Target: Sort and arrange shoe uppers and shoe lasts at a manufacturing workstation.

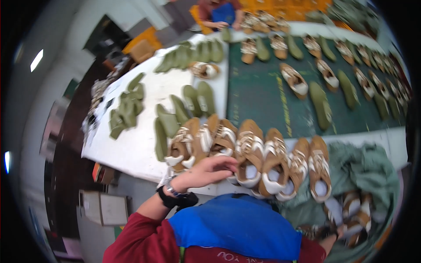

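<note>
A row of brown and white sneakers stands along the near table edge, toes pointing away from me. My left hand, with a watch and black band at the wrist, hovers by the heels of the middle shoes. Its fingers are stretched out, slightly bent, and hold nothing I can see. Down at the lower right, my right hand reaches among loose sneakers in a green cloth sack. Its fingers are blurred and partly hidden, so I cannot see whether they grip a shoe.
Olive-green insoles lie in groups on the white table. Beyond the sneakers, a dark green belt carries shoes and insoles in rows. Across the table, a person in a blue apron handles an insole. Cardboard boxes stand at the lower left.
</note>
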{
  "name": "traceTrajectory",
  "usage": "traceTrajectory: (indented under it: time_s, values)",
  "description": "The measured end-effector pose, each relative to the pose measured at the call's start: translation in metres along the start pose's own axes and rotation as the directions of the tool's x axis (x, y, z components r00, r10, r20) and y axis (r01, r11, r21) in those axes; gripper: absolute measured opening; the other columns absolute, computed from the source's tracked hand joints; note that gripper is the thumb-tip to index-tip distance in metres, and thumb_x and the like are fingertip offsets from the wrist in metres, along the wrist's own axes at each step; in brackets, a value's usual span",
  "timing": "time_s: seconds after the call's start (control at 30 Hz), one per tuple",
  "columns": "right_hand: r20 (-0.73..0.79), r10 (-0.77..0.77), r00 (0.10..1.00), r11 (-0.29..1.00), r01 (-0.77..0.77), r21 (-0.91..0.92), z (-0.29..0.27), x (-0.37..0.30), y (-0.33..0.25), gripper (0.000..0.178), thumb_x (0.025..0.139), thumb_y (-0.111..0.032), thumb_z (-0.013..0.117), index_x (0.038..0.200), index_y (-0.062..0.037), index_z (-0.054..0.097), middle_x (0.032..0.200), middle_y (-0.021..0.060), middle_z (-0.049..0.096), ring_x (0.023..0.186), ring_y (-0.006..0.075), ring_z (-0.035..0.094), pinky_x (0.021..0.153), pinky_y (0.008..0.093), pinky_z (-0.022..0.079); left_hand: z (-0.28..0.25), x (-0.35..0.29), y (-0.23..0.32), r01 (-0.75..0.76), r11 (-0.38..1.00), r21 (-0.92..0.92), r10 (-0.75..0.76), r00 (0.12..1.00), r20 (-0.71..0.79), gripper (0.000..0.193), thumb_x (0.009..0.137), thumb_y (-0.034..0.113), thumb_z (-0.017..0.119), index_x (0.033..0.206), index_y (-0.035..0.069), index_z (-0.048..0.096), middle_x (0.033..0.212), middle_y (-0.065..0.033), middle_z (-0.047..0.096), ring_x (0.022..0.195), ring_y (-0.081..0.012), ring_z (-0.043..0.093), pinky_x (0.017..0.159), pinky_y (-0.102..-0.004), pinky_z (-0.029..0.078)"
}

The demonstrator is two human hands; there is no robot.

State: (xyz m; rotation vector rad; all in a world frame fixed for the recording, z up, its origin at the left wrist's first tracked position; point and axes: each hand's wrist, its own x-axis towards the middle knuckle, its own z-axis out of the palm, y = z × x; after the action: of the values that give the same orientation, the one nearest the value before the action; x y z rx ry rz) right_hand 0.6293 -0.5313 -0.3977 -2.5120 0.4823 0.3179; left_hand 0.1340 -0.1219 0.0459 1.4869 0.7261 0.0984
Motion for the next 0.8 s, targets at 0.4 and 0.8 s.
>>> traceTrajectory:
  time_s: [0.4, 0.8]
  values:
    - [-0.236, -0.064, 0.97, 0.555, 0.231, 0.799, -0.229, -0.203, -0.04, 0.022, 0.084, -0.027, 0.063, 0.084, -0.0053, 0.06, 0.073, -0.0012, 0.059, 0.061, 0.0058, 0.05, 0.056, 0.021, 0.041, 0.007, 0.021, 0.022, -0.118, 0.992, 0.048, 0.11, 0.984, 0.143, 0.037, 0.083, 0.007, 0.055, 0.118, -0.002, 0.047, 0.108, -0.0125, 0.058, 0.101, -0.0179, 0.054, 0.092, -0.0297, 0.039]
    - [-0.258, -0.924, 0.28, 0.229, 0.95, 0.212, -0.222, -0.414, -0.196, 0.032, 0.059, -0.008, 0.071, 0.088, -0.007, 0.057, 0.094, 0.0089, 0.056, 0.087, 0.0272, 0.057, 0.074, 0.0348, 0.048, 0.022, 0.036, 0.002, -0.124, 0.978, -0.17, 0.194, 0.846, 0.497, 0.06, 0.089, 0.035, 0.049, 0.135, 0.003, 0.027, 0.125, -0.0164, 0.045, 0.114, -0.0254, 0.048, 0.096, -0.0402, 0.039]
